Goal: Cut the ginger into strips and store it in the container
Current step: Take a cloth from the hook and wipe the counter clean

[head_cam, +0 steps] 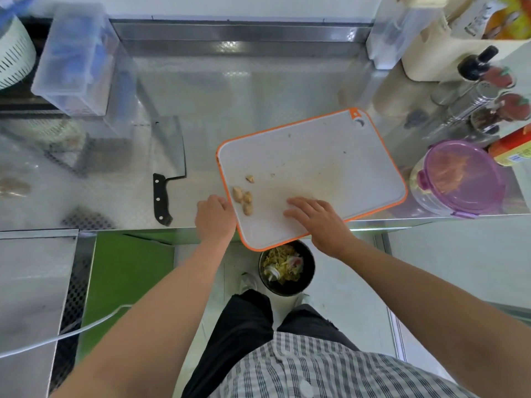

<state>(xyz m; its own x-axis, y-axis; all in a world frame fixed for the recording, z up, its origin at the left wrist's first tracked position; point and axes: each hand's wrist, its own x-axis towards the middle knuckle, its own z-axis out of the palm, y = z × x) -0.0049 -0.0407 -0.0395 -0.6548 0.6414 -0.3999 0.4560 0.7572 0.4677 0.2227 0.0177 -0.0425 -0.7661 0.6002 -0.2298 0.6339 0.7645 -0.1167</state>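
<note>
Fingers of the left hand (215, 214) curl around the near-left edge of the white plastic cutting board with an orange rim (316, 150), gripping it, while the right hand (316, 216) lies on the board with its fingers straight and flat, holding nothing. Several pale brown ginger chunks (243, 198) sit uncut on the board just beside the left hand. The round clear container with a purple clip lid (462, 179) stands lidded on the embossed stainless-steel tabletop (230, 90), just right of the board. The board's near corner hangs past the tabletop's edge, above a round black bin (287, 271) of scraps on the floor. That overhang is the risk: a tilt, or a careless sweep of the flat hand, would likely send the ginger into the bin or tip the board off. A black-handled steel cleaver (169, 156) lies left of the board, out of either hand. The metal looks slick, and a clear plastic box (77, 58) and seasoning bottles (482, 87) crowd its far corners.
</note>
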